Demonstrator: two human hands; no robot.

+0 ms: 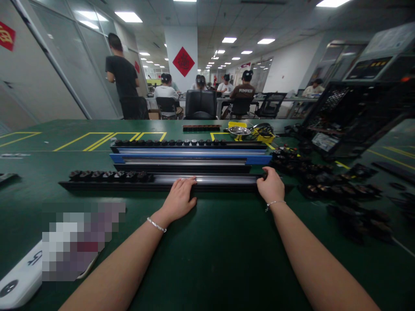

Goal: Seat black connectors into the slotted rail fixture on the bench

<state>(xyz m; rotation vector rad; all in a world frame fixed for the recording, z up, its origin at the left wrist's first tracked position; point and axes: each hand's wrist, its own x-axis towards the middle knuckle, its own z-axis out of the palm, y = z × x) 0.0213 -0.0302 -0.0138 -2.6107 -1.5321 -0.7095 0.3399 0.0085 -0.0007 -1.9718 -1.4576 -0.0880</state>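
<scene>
A long black channel with a shiny metal strip (223, 179) inside lies crosswise on the green table. Several small black blocks (112, 176) with metallic tops sit in a row in its left part. My left hand (180, 195) rests on the channel's near edge at the middle, its fingers stretched out and holding nothing. At the right end my right hand (271, 185) is closed with thumb and index finger pinching a small black block (265, 175), mostly covered by the fingers. Behind lies a blue rail (194, 159), and beyond it a black rail (168, 143) carrying more blocks.
Loose black parts (337, 183) are heaped on the right, before an open black computer case (340, 116). A metal bowl (239, 130) and yellow trays stand at the back. A white device (22, 276) lies front left beside a blurred-out area. Several people sit farther off; one stands.
</scene>
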